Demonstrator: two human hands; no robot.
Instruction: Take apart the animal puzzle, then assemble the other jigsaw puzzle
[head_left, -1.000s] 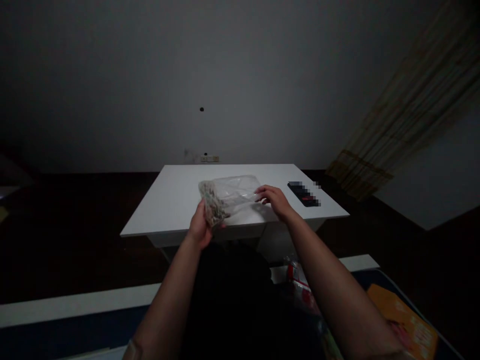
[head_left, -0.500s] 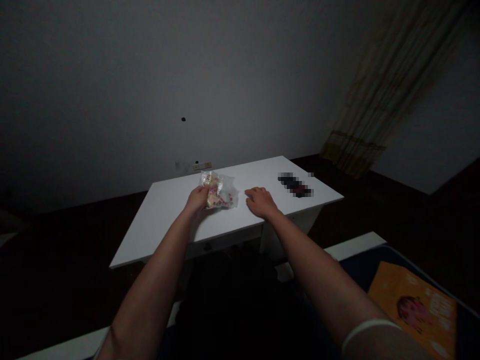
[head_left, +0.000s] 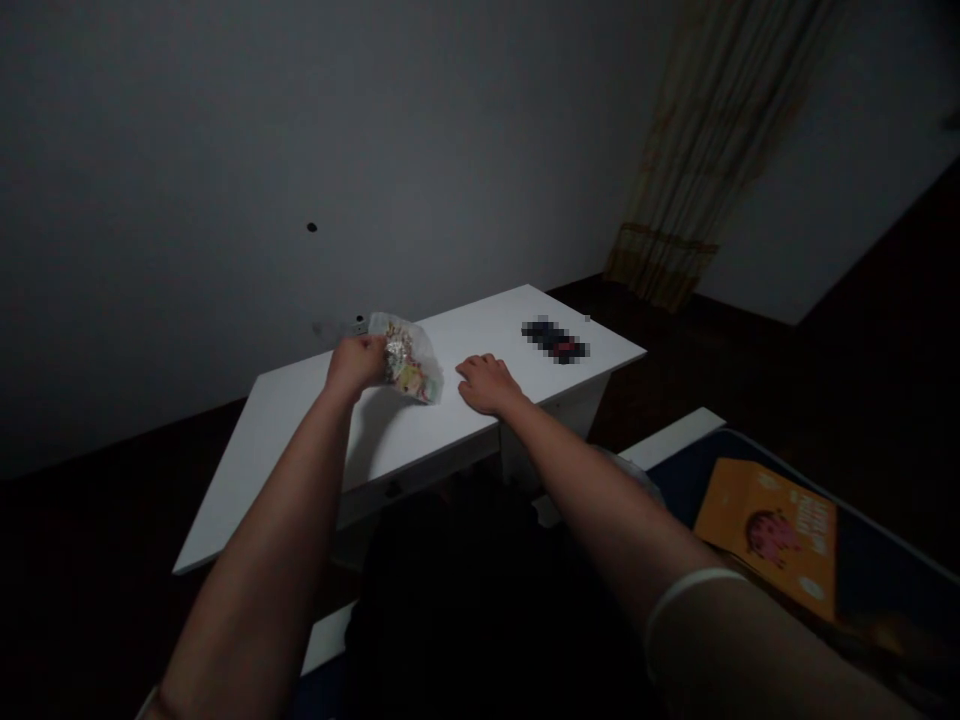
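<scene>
My left hand (head_left: pixel 355 366) is closed on the left edge of a clear plastic bag (head_left: pixel 414 368) with small colourful pieces inside, too small to name. The bag is tilted above the white table (head_left: pixel 300 425), and a shadow falls on the tabletop below my left hand. To the right of the bag, my right hand (head_left: pixel 486 384) lies on the table with its fingers stretched out and nothing in them. A gap separates its fingertips from the bag.
A dark, pixelated object (head_left: pixel 555 340) lies on the table's right part. Near my right forearm, an orange package (head_left: pixel 772 530) with a pink picture rests on a dark blue surface. Behind the table stand a grey wall (head_left: pixel 187 180) and a patterned curtain (head_left: pixel 682 190).
My left hand has lifted and turned the plastic bag, raising its left side. My right hand stays on the table. The whole view has shifted, so the table appears farther left.
</scene>
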